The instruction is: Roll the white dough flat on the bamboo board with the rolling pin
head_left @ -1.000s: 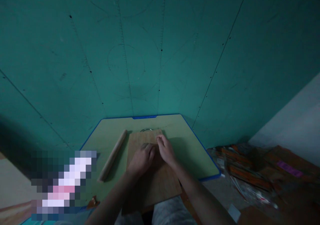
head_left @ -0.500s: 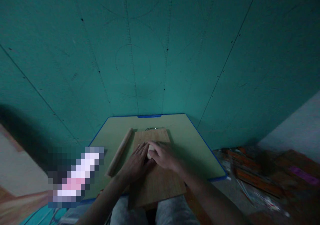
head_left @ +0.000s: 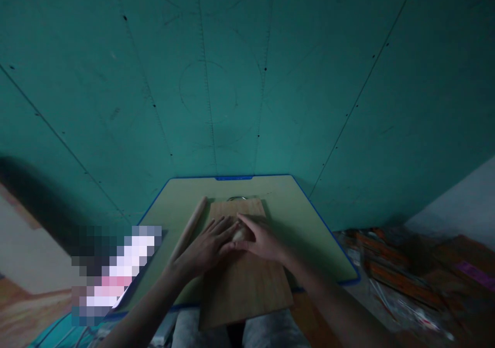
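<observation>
A small pale lump of dough rests on the upper part of a wooden cutting board, partly hidden by my fingers. My left hand cups it from the left, fingers pointing forward and held against it. From the right, my right hand curves round the same lump, its thumb meeting the left thumb on the near side. To the left of the board lies a wooden rolling pin, its near end covered by my left forearm.
The board lies on a pale tabletop with a blue rim, its near end jutting over the front edge above my legs. A green wall rises behind. A blurred-out bright object is at left; cluttered wooden pieces lie at right.
My hands have shifted round the dough; the thumbs now meet on its near side, and more of its top shows between them. The view has tilted slightly.
</observation>
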{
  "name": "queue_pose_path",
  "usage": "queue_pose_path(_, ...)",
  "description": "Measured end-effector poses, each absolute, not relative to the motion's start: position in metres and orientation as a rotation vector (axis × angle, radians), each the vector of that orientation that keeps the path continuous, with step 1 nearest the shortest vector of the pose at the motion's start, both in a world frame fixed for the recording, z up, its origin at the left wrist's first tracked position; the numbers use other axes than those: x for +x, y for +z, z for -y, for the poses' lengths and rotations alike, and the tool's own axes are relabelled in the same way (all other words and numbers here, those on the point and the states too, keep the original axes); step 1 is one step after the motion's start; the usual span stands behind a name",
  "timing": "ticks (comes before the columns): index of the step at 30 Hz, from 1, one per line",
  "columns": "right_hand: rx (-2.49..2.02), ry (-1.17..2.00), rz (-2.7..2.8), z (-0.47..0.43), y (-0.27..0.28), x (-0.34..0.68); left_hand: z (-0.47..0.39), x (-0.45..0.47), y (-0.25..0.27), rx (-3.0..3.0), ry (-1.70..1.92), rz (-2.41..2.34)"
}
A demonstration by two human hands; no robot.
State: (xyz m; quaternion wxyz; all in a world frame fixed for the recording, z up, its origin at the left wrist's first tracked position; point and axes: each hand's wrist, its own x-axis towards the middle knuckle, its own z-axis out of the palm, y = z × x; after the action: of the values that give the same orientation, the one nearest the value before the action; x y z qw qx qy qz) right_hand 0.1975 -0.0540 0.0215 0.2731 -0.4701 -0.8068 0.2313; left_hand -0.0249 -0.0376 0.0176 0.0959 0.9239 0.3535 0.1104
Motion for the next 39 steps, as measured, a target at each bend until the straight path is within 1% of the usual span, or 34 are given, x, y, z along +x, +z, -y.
queue_pose_path(2, -1.254, 0.597, 2.166, 0.054, 0.022, 0.201, 0.034, -0.023, 0.013, 2.755, 0.364, -1.049)
queue_pose_path(5, -1.259, 0.449, 2.269, 0.054, 0.020, 0.205, 0.029, -0.022, 0.006, 2.762, 0.399, -1.080)
queue_pose_path(10, -1.293, 0.349, 2.373, 0.053, 0.015, 0.211, 0.029, -0.028, 0.003, 2.750, 0.332, -1.196)
queue_pose_path(14, -1.357, 0.375, 2.413, 0.051, 0.017, 0.212, 0.032, -0.031, 0.007, 2.727, 0.297, -1.242)
queue_pose_path(19, -1.383, 0.502, 2.340, 0.057, 0.024, 0.210, 0.040, -0.022, 0.016, 2.767, 0.410, -1.171)
queue_pose_path(23, -1.326, 0.474, 2.350, 0.063, 0.025, 0.209, 0.042, 0.004, 0.020, 2.836, 0.392, -1.057)
queue_pose_path(26, -1.381, 0.437, 2.362, 0.064, 0.020, 0.214, 0.041, 0.029, 0.016, 2.814, 0.416, -1.086)
queue_pose_path(30, -1.491, 0.503, 2.364, 0.066, 0.010, 0.224, 0.042, 0.046, 0.003, 2.761, 0.500, -1.285)
queue_pose_path(34, -1.525, 0.522, 2.362, 0.066, 0.004, 0.226, 0.047, 0.040, -0.004, 2.811, 0.506, -1.237)
queue_pose_path(39, -1.541, 0.538, 2.331, 0.065, 0.005, 0.222, 0.053, 0.033, -0.001, 2.786, 0.635, -1.202)
